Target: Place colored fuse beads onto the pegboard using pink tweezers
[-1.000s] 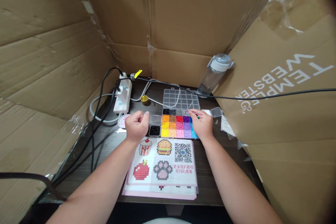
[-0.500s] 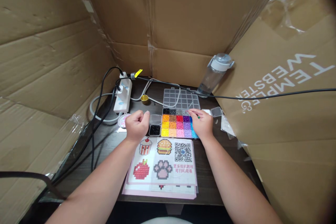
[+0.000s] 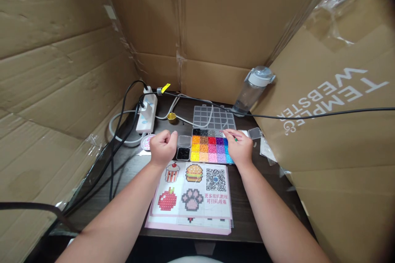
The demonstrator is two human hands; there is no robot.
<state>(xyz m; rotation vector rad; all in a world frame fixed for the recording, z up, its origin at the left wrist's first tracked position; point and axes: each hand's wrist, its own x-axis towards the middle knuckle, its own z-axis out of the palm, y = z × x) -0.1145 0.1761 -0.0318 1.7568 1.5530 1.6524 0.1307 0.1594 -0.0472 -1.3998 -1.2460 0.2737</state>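
Note:
My left hand (image 3: 163, 148) is closed in a fist beside a small open clear box of black beads (image 3: 183, 153); nothing shows in it. My right hand (image 3: 239, 146) is closed in a pinch at the right edge of a compartment box of coloured beads (image 3: 204, 147). A small green bit (image 3: 236, 139) of what it holds shows between the fingers; the rest is hidden. Close to my forearms lies a pattern sheet (image 3: 194, 189) with a cupcake, a burger, an apple and a paw, on top of other sheets.
Behind the bead box lies its clear gridded lid (image 3: 212, 117). A water bottle (image 3: 251, 90) stands at the back right. A power strip (image 3: 146, 111) with cables sits at the left, near a small gold cup (image 3: 172, 118). Cardboard walls (image 3: 212, 20) enclose the table; a black cable (image 3: 308, 116) crosses the view.
The view has shifted slightly, so everything sits a little further right and lower. Both hands keep the same closed pose, and no object has visibly moved on the table.

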